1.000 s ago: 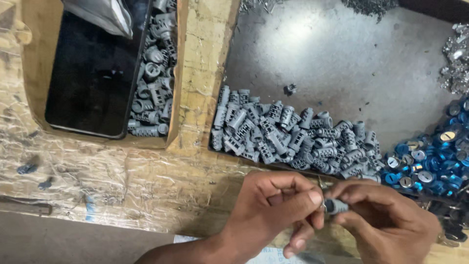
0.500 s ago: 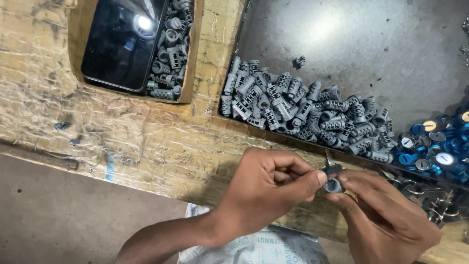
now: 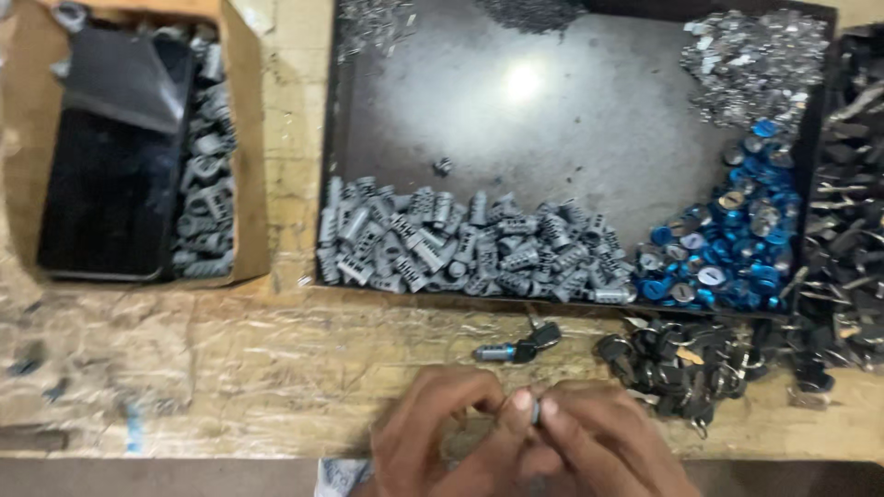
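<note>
My left hand [image 3: 442, 437] and my right hand [image 3: 603, 442] meet at the bottom edge of the view, fingertips pinched together on a small grey lock cylinder [image 3: 535, 410], mostly hidden by the fingers. Just beyond them a finished lock cylinder with a black-headed key [image 3: 518, 348] lies on the worn wooden bench. Farther out, a dark metal tray [image 3: 571, 138] holds a row of grey lock cylinders [image 3: 460, 244] along its near edge and a heap of blue-capped parts [image 3: 727, 248] at its near right.
A cardboard box [image 3: 244, 166] at the left holds more grey cylinders and a black slab. Small silver pieces [image 3: 755, 64] are piled in the tray's far right corner. Black-headed keys [image 3: 681, 364] lie right of my hands, with more at the far right [image 3: 847, 221].
The view has shifted, so the tray and box sit more centred. My hands have dropped to the bottom edge, still pinched together on the small part.
</note>
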{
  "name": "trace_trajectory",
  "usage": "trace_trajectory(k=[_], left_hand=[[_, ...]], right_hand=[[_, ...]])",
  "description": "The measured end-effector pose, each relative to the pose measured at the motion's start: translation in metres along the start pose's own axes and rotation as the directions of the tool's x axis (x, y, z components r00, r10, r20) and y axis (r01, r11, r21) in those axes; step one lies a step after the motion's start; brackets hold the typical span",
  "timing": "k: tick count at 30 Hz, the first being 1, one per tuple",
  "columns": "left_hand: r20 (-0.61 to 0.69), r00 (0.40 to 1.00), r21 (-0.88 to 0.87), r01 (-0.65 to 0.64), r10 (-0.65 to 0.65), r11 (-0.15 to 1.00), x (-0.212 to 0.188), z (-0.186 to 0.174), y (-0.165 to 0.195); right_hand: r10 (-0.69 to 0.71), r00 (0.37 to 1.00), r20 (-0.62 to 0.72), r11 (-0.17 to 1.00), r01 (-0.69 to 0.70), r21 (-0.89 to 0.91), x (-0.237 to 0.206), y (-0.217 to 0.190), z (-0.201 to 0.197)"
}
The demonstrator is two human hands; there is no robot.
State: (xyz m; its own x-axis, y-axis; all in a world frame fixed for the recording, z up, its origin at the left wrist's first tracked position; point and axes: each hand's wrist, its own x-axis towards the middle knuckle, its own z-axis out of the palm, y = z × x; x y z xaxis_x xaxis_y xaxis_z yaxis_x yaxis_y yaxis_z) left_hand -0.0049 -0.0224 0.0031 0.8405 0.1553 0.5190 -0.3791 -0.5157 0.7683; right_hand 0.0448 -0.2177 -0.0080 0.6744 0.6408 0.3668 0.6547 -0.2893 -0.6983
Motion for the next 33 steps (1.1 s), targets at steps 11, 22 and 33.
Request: trace_trajectory(k=[11, 22, 33], left_hand=[[0.115, 0.612, -0.668, 0.631, -0.783, 0.395, -0.035, 0.020, -0.038], [-0.010, 0.657, -0.690, 0.541, -0.754, 0.481, -0.047, 0.025, -0.047], [0.104, 0.688, -0.730, 0.544, -0.719, 0.415, -0.032, 0.015, -0.043]], right_hand=[[0.218, 0.967, -0.131, 0.798, -0.254, -0.547, 0.060, 0.046, -0.058], [0.197, 0.973, 0.122, 0.721, -0.059, -0.691, 0.158, 0.068, -0.048], [0.183, 0.951, 0.248, 0.716, 0.044, -0.696, 0.167, 0.058, -0.046]])
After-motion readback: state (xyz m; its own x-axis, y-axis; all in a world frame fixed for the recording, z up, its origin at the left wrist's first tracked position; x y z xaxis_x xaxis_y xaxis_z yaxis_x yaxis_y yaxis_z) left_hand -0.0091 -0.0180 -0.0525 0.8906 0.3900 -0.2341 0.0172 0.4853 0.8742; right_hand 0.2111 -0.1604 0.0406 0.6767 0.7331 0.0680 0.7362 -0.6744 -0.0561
